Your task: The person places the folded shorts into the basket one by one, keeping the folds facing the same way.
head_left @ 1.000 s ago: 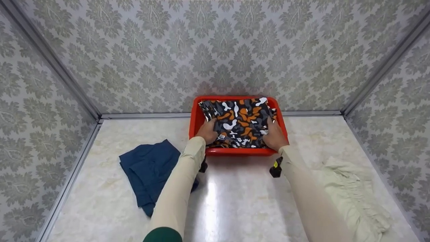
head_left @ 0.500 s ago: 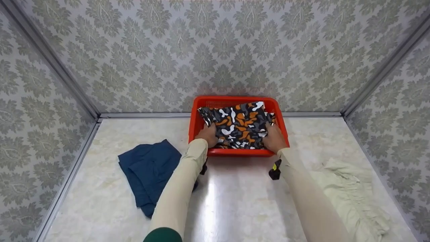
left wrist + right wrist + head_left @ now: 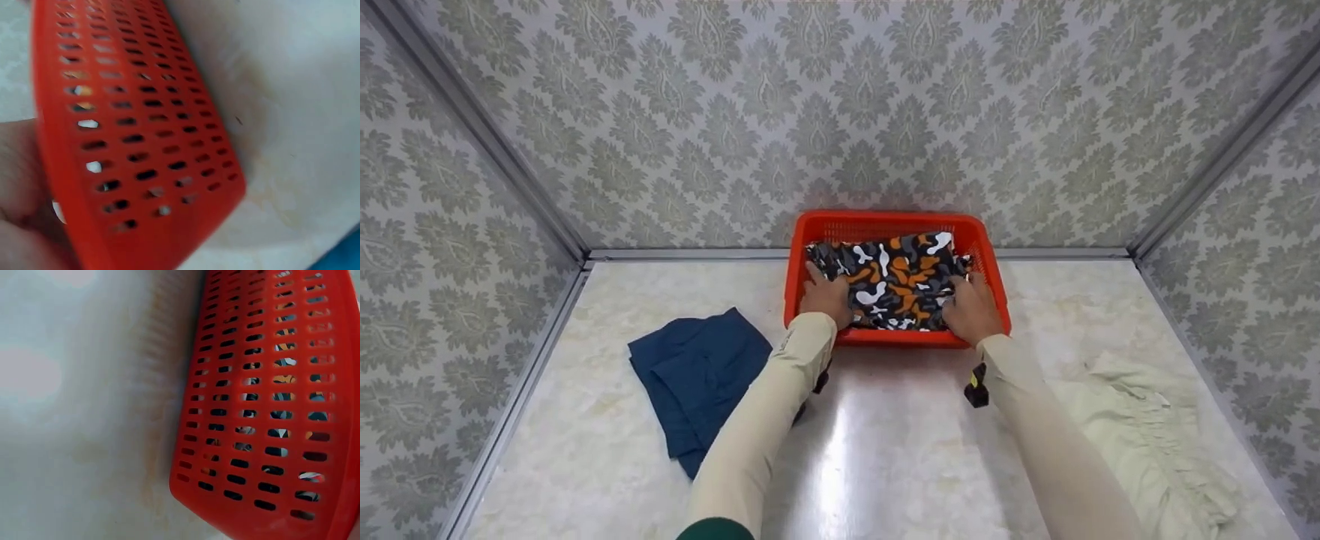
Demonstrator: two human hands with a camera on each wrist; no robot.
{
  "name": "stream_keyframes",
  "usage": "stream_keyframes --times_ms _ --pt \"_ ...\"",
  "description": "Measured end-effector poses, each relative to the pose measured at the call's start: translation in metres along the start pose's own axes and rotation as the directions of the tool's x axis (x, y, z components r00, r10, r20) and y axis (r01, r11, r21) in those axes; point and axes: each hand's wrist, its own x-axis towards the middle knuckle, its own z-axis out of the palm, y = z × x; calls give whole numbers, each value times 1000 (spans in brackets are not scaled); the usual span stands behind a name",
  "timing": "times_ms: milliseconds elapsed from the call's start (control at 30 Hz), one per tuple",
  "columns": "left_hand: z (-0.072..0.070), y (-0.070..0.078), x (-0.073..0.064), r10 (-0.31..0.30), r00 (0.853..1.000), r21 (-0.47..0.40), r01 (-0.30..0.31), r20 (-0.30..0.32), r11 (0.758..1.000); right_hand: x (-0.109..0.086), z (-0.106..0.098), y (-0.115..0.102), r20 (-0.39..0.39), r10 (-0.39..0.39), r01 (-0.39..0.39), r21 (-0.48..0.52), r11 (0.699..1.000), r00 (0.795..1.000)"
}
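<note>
A folded garment with an orange, white, grey and black camouflage print (image 3: 896, 281) lies inside a red plastic basket (image 3: 900, 340). My left hand (image 3: 826, 298) reaches over the basket's front left corner, its fingers spread on the garment's left edge. At the opposite edge, my right hand (image 3: 971, 309) rests with fingers extended on the cloth near the front right corner. The left wrist view shows the slotted basket wall (image 3: 152, 135), with part of the left hand (image 3: 22, 174) behind its rim. Patterned cloth shows through the slots of the basket wall (image 3: 264, 405) in the right wrist view.
A folded dark blue garment (image 3: 697, 375) lies on the pale table (image 3: 885, 450) to the left. On the right is a crumpled pale green garment (image 3: 1155, 442), partly behind the right sleeve. The basket stands near the patterned back wall (image 3: 855, 112).
The garment has settled lower and towards the front of the basket, exposing its back inner wall. Both hands have loosened from the garment's edges, and the left fingers have spread.
</note>
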Motion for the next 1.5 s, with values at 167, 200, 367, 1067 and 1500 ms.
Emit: stream_keyframes --times_ms 167,200,367,1067,1500 --pt "-4 4 -14 228 973 82 -224 -43 971 -6 4 -17 -16 -175 172 -106 979 985" --pt "-4 4 -16 262 965 87 -260 -16 962 -7 6 -21 28 -212 213 -116 970 977" --pt "-2 3 -19 193 965 60 -207 178 977 -4 8 -30 298 -230 274 -116 955 927" --pt "-12 5 0 29 832 -23 -20 554 1000 9 3 -17 589 153 -44 -196 980 794" --pt "-2 -5 3 41 959 -140 -2 281 990 4 3 -14 336 -57 34 73 997 940"
